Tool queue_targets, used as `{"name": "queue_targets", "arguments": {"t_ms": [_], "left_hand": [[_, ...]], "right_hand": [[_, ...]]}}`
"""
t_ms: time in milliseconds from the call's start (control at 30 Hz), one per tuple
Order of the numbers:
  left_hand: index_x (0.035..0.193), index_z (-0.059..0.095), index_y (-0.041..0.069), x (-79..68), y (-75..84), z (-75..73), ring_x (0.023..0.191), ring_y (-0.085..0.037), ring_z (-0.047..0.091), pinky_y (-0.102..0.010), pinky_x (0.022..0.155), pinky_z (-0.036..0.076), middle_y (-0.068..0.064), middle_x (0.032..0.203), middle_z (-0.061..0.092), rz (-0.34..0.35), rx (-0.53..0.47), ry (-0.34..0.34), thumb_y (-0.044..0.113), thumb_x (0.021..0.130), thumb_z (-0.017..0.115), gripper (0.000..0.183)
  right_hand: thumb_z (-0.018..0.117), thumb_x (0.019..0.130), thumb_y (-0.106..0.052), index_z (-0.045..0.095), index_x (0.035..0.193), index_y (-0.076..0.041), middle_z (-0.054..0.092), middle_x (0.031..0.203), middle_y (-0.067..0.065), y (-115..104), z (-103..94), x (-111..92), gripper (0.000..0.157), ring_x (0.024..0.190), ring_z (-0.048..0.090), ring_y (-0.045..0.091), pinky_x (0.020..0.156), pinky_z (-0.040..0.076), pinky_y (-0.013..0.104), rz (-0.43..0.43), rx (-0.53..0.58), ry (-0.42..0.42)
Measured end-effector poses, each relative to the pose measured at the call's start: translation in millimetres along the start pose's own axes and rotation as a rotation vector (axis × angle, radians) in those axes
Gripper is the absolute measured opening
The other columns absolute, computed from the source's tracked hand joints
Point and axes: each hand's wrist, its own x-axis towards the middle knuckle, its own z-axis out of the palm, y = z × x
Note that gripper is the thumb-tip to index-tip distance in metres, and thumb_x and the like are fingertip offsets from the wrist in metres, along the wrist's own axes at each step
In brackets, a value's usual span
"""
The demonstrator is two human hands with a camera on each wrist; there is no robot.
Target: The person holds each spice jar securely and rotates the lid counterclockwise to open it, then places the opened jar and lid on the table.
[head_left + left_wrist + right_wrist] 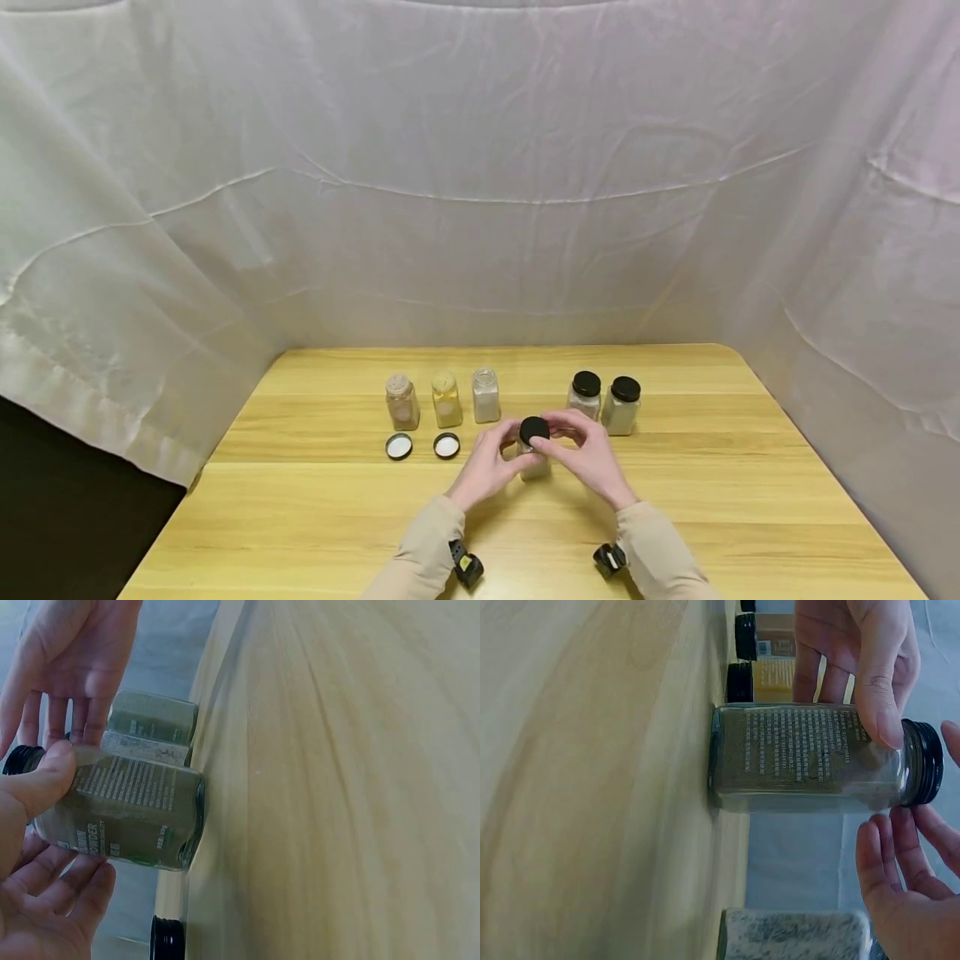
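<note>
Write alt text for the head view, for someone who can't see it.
A person's left hand grips an upright jar on a wooden table while the right hand holds its black lid. Behind, three uncapped jars stand to the left, two black-lidded jars to the right; two upturned lids lie in front of the two leftmost jars.

Soft, even light filled the head view, with the curtain [480,150] pinkish at upper right. Both wrist views were dimmer and bluish, with soft shadow on the desk [645,855] and fuzzy print on the jar [802,761].
</note>
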Motion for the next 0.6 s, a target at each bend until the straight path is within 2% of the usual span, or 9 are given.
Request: {"name": "queue_targets", "arguments": {"t_ms": [167,267,400,600], "left_hand": [[0.126,0.062,0.011,-3.9,-1.1,-1.3,0.118,-0.025,0.062,-0.042,0.107,0.054,-0.006,0.12,0.073,-0.004,-0.001,-0.013,0.028,0.088,0.078,0.044],[0.127,0.062,0.008,-5.0,-2.1,-1.2,0.116,-0.026,0.066,-0.042,0.107,0.053,-0.009,0.12,0.073,0.018,-0.011,-0.033,0.025,0.09,0.077,0.044],[0.128,0.061,0.007,-5.4,-1.4,-0.4,0.117,-0.024,0.068,-0.043,0.111,0.051,-0.01,0.12,0.073,0.029,-0.022,-0.053,0.025,0.089,0.078,0.046],[0.124,0.061,0.007,-4.2,0.6,1.6,0.115,-0.025,0.067,-0.038,0.111,0.051,-0.01,0.117,0.072,0.008,-0.058,-0.031,0.02,0.087,0.08,0.043]], "right_hand": [[0.089,0.076,-0.018,0.074,0.11,-0.004,0.071,0.103,0.007,-7,10.0,2,0.039,0.088,0.066,0.01,0.085,0.059,0.032,-0.069,-0.202,0.058],[0.091,0.073,-0.02,0.076,0.103,-0.008,0.071,0.095,0.003,-11,13.4,2,0.036,0.084,0.064,0.013,0.078,0.056,0.033,-0.108,-0.295,0.084],[0.092,0.07,-0.018,0.076,0.098,-0.009,0.069,0.087,0.001,-16,13.9,2,0.033,0.079,0.06,0.015,0.071,0.052,0.033,-0.118,-0.326,0.1],[0.091,0.072,-0.019,0.077,0.099,-0.007,0.069,0.087,0.002,-18,13.7,2,0.033,0.078,0.06,0.015,0.07,0.053,0.035,-0.124,-0.333,0.09]]}}
